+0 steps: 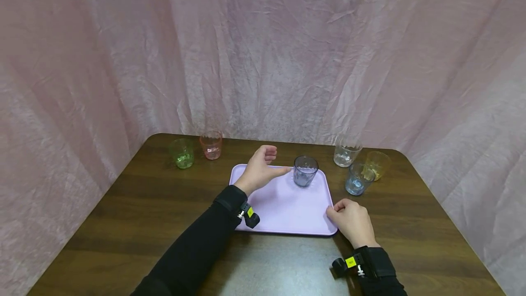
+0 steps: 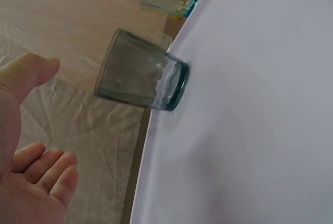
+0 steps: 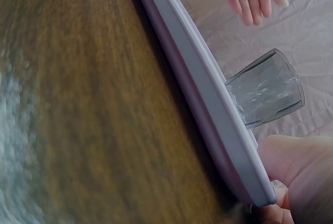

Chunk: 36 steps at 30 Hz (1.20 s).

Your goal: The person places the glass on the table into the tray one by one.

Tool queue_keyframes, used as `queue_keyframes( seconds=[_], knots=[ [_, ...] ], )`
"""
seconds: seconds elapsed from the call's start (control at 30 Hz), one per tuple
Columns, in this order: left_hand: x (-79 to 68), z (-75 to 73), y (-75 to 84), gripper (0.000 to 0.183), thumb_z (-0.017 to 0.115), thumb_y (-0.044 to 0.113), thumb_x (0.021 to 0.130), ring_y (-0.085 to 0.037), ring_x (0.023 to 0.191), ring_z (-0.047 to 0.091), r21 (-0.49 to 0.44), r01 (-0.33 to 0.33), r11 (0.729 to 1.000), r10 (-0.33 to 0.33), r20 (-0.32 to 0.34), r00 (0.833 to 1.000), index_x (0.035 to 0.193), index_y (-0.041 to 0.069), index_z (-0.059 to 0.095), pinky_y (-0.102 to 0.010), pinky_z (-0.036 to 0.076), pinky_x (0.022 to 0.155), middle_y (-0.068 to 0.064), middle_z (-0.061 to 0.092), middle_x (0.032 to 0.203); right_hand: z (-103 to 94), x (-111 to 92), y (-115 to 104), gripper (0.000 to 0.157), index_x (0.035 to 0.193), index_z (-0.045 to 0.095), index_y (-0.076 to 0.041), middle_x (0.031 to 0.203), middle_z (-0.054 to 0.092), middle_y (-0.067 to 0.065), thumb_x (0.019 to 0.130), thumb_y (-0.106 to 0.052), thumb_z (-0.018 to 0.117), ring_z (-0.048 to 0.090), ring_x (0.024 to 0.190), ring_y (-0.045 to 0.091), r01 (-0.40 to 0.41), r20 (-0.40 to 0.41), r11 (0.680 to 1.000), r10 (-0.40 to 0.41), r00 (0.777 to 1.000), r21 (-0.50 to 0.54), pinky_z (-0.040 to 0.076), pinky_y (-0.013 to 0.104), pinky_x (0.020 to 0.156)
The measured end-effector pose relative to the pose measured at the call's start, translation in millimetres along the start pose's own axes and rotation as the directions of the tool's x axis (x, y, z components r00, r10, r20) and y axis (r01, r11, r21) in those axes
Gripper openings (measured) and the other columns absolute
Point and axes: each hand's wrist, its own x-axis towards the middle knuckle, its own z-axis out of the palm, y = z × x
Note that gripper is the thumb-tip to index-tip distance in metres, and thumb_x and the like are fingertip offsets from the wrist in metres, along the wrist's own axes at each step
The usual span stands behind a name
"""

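Note:
A grey tinted glass (image 1: 305, 171) stands upright on a lilac tray (image 1: 293, 211), toward its far right. My left hand (image 1: 260, 171) hovers over the tray's far left part with thumb and fingers spread. Its thumb points at the glass, and the left wrist view shows a gap between the hand and the glass (image 2: 143, 70). At the tray's near right corner my right hand (image 1: 354, 220) grips the rim. In the right wrist view, the thumb lies over the tray's edge (image 3: 218, 114) and the other fingers curl by its underside, partly hidden.
Right of the tray stand a blue glass (image 1: 356, 182), a yellow glass (image 1: 379, 163) and a clear glass (image 1: 345, 153), close together. A green glass (image 1: 182, 153) and a pink glass (image 1: 211, 145) are at the back left. Behind the wooden table (image 1: 164, 223) hangs a pink curtain (image 1: 263, 58).

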Motion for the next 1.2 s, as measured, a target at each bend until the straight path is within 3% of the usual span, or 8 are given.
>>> queue_keyframes(
  seconds=[0.2,0.33,0.57,0.77,1.2],
  knots=[
    [-1.6,-13.8,-3.9,0.082,0.087,0.035,0.077,-0.02,0.114,0.05,-0.023,0.006,1.0,-0.006,-0.014,1.0,0.138,0.004,0.043,-0.039,0.043,0.101,-0.01,0.051,0.131,-0.1,0,1,0.021,0.075,0.067,-0.014,0.069,0.063,0.0,0.083,-0.032,0.07,0.054,0.064,0.021,0.0,0.009,1.0,0.0,1.0,0.005,0.041,0.033,0.053],
    [-1.6,-21.1,-6.3,0.082,0.087,0.034,0.077,-0.024,0.117,0.049,-0.033,0.013,0.999,-0.013,-0.024,1.0,0.138,0.003,0.043,-0.042,0.042,0.102,-0.01,0.051,0.132,-0.1,0,1,0.021,0.075,0.066,-0.013,0.069,0.063,0.0,0.083,-0.032,0.07,0.054,0.065,0.021,-0.004,0.015,1.0,0.004,1.0,0.003,0.041,0.033,0.053],
    [-0.2,-32.7,-10.7,0.078,0.086,0.035,0.078,-0.02,0.115,0.05,-0.007,0.015,1.0,-0.015,-0.059,0.998,0.137,0.006,0.044,-0.041,0.043,0.101,-0.007,0.052,0.129,0.5,0,1,0.021,0.074,0.066,-0.014,0.069,0.063,0.0,0.083,-0.033,0.069,0.054,0.064,0.021,-0.005,0.014,1.0,0.005,1.0,0.002,0.04,0.033,0.053],
    [-0.5,-45.2,-12.2,0.079,0.087,0.032,0.079,-0.029,0.118,0.048,-0.041,0.0,0.999,-0.004,-0.079,0.997,0.138,0.004,0.043,-0.046,0.041,0.102,-0.011,0.051,0.129,0.0,0,1,0.021,0.074,0.066,-0.014,0.069,0.063,-0.001,0.083,-0.033,0.069,0.054,0.063,0.021,0.003,0.008,1.0,-0.003,1.0,0.004,0.039,0.032,0.052],
    [-1.9,-68.1,-16.4,0.079,0.085,0.038,0.079,-0.022,0.117,0.049,-0.009,0.015,1.0,-0.016,-0.119,0.993,0.139,0.006,0.043,-0.042,0.043,0.101,-0.007,0.052,0.129,0.1,-1,1,0.02,0.075,0.066,-0.014,0.069,0.063,-0.001,0.083,-0.032,0.069,0.054,0.064,0.02,-0.004,0.014,1.0,0.003,1.0,0.015,0.04,0.032,0.052]
  ],
)
